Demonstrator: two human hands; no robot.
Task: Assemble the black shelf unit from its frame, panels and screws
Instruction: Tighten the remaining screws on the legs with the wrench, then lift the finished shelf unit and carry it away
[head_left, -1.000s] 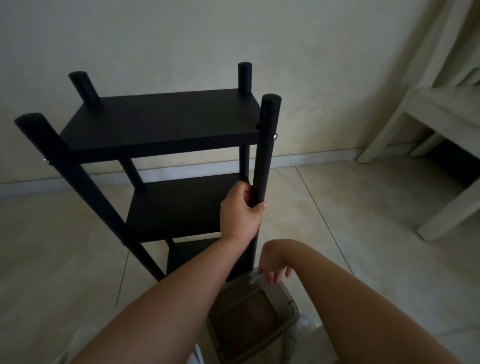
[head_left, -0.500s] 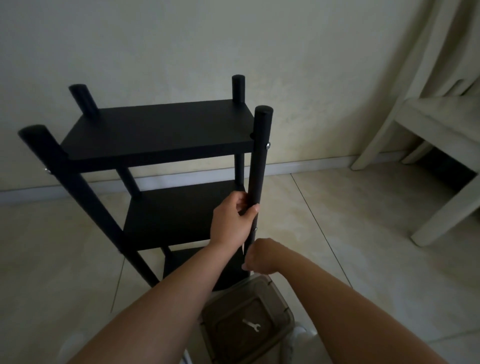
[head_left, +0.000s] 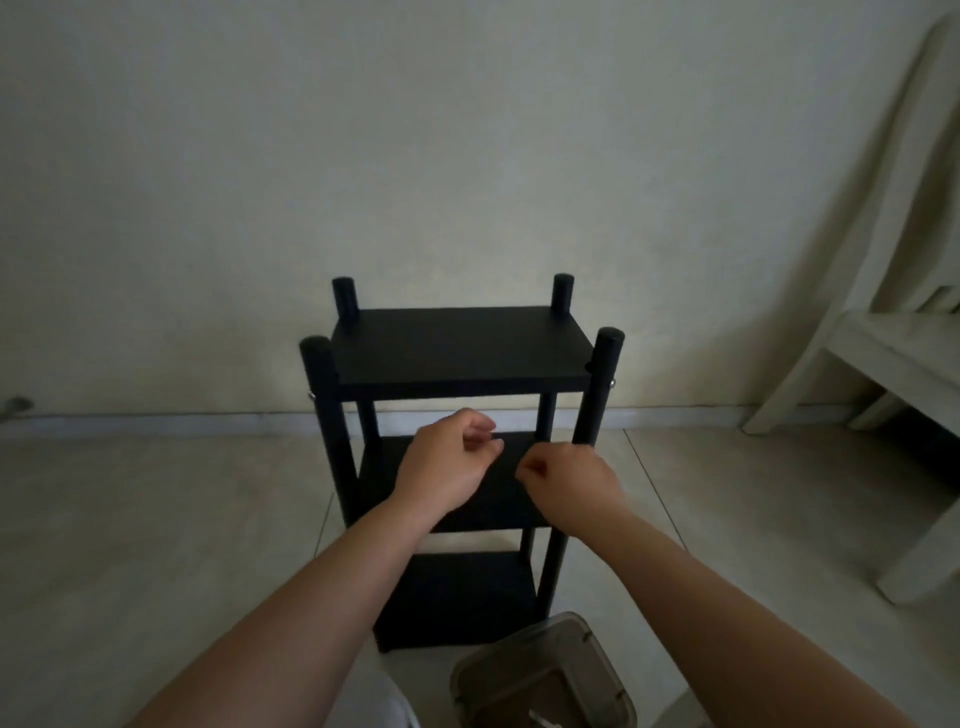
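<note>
The black three-tier shelf unit with round posts (head_left: 462, 358) stands upright on the pale tiled floor (head_left: 156, 519), near the wall. The left hand (head_left: 444, 467) and right hand (head_left: 571, 480) hover before its middle panel, fingers loosely curled, gripping nothing (both apart from the frame). A translucent plastic box (head_left: 545, 675) sits just beside its base.

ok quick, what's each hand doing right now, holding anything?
Left hand: fingers loosely curled, holding nothing visible, off the shelf unit.
Right hand: curled, knuckles up; cannot tell if it holds anything.
</note>
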